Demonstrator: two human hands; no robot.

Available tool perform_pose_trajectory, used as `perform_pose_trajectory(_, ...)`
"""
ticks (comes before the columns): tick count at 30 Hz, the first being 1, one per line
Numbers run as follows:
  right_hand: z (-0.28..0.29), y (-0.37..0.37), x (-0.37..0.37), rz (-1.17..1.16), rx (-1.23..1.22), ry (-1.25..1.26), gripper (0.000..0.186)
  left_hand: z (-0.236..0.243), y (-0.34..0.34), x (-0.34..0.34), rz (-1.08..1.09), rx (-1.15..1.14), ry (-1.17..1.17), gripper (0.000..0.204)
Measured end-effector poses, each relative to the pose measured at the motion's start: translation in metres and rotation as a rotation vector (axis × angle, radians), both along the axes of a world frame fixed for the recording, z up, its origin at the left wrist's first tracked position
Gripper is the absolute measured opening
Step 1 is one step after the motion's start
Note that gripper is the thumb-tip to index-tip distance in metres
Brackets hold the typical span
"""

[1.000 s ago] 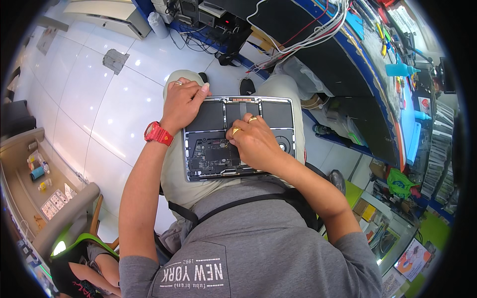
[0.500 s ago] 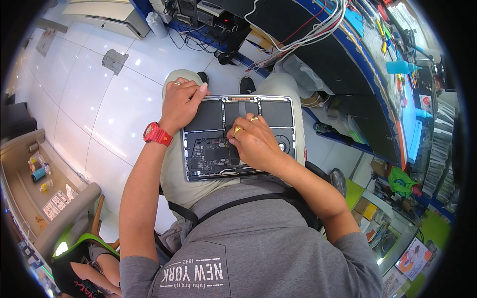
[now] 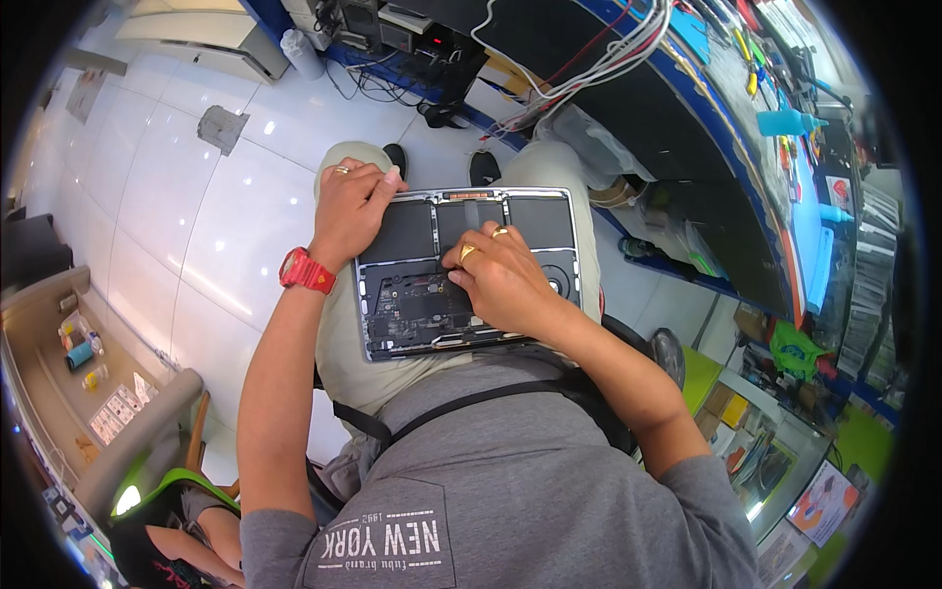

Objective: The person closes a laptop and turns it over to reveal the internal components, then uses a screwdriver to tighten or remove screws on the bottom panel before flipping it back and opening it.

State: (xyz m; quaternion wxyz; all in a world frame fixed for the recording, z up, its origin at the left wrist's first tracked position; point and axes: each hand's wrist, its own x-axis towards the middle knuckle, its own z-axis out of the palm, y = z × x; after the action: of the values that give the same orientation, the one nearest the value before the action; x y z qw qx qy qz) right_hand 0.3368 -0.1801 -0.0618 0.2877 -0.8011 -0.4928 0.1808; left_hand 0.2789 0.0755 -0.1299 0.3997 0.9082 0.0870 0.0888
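1. An opened laptop (image 3: 469, 270), bottom cover off, lies across the person's lap, resting on both thighs in pale trousers (image 3: 339, 344), just above the middle of the view.
2. Its dark battery cells fill the 12 o'clock half; the circuit board sits toward 7 o'clock and a round fan shows at its 3 o'clock edge.
3. The left hand (image 3: 355, 204) grips the laptop's corner at 11 o'clock, fingers curled over the far edge and the thumb lying on a battery cell.
4. A ring shows on one left finger, and a red wristwatch (image 3: 306, 271) sits on the wrist at 8 o'clock of that hand.
5. The right hand (image 3: 500, 280) lies flat over the middle of the laptop, fingers close together and pointing toward 10 o'clock, fingertips pressed on the inner parts beside the board.
6. Two gold rings show on the right fingers; whether anything is pinched beneath them cannot be told.
7. A grey shirt (image 3: 510, 491) fills the 6 o'clock part of the view.
8. A white tiled floor (image 3: 196, 196) spreads toward 9 and 10 o'clock.
9. A blue-edged counter (image 3: 726, 128) runs from 12 to 3 o'clock, with white cables (image 3: 589, 59) draped over its rim and small tools on top.
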Motion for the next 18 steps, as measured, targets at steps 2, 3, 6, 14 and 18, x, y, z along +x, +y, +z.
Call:
perform_pose_trajectory(2, 0.004, -0.006, 0.004, -0.039, 0.045, -0.004, 0.012, 0.005, -0.002, 0.004, -0.016, 0.029, -0.042, 0.044)
perform_pose_trajectory(3, 0.006, -0.009, 0.007, -0.062, 0.068, -0.018, 0.013, 0.001, -0.002, 0.004, -0.014, 0.031, -0.044, 0.042)
perform_pose_trajectory(6, 0.015, -0.028, 0.018, -0.146, 0.109, -0.079, 0.013, -0.005, 0.000, -0.002, -0.037, 0.027, -0.001, 0.042)
perform_pose_trajectory(14, 0.091, -0.160, 0.108, -0.561, 0.272, -0.477, 0.010, -0.005, -0.004, -0.002, 0.000, 0.054, 0.034, 0.049)
perform_pose_trajectory(18, 0.135, -0.238, 0.176, -0.992, 0.383, -0.435, 0.016, -0.002, -0.008, -0.002, 0.019, 0.038, 0.000, 0.052)
